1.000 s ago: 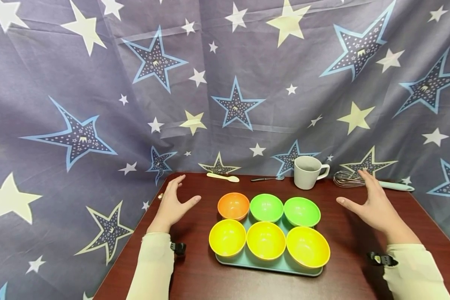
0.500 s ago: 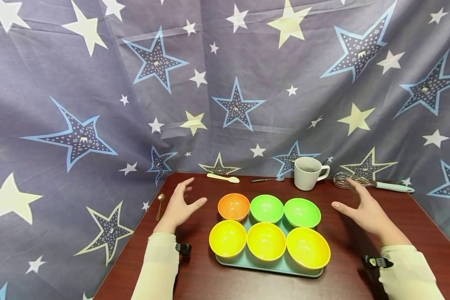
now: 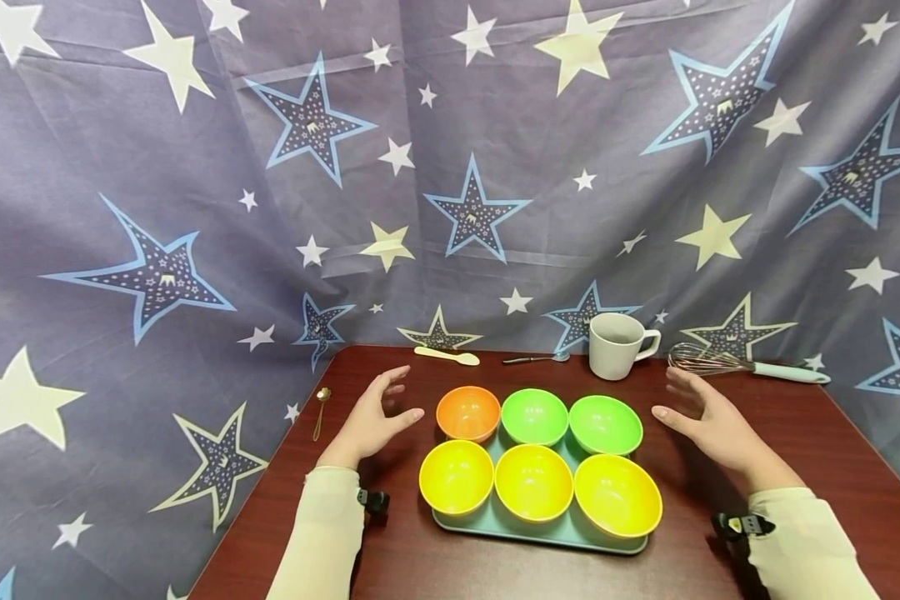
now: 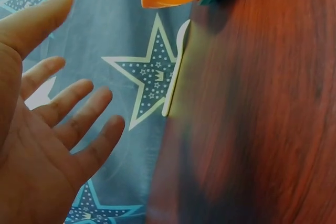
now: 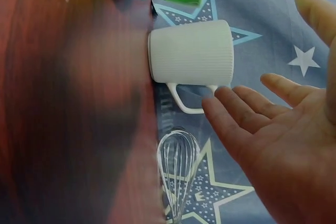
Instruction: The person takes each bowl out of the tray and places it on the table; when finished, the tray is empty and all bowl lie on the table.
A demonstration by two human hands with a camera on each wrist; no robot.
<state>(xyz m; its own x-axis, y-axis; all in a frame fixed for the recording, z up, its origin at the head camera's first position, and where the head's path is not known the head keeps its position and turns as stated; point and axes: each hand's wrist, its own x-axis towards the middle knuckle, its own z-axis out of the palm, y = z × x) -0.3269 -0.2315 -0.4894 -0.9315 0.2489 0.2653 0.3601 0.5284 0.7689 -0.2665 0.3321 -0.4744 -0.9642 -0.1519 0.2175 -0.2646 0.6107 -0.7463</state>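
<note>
My left hand (image 3: pixel 367 421) hovers left of the bowls, fingers spread and holding nothing. On the other side, my right hand (image 3: pixel 716 421) is held the same way, its palm turned inward. Between them a teal tray (image 3: pixel 540 536) carries several bowls. In its back row are an orange bowl (image 3: pixel 468 412), a green bowl (image 3: pixel 534 417) and a second green bowl (image 3: pixel 606 425). The front row has a left yellow bowl (image 3: pixel 456 477), a middle yellow bowl (image 3: pixel 533 482) and a right yellow bowl (image 3: pixel 617 494). Neither hand touches a bowl.
Along the table's back edge lie a cream spoon (image 3: pixel 447 356), a dark-handled utensil (image 3: pixel 534 359), a white mug (image 3: pixel 615 346) and a whisk (image 3: pixel 746 364). A small gold spoon (image 3: pixel 321 412) lies at the left edge. A star-patterned curtain (image 3: pixel 465 125) hangs behind the table.
Both hands have moved inward toward the bowls, the left one to the right and the right one to the left. The gold spoon has come fully into sight. The bowls have stayed put.
</note>
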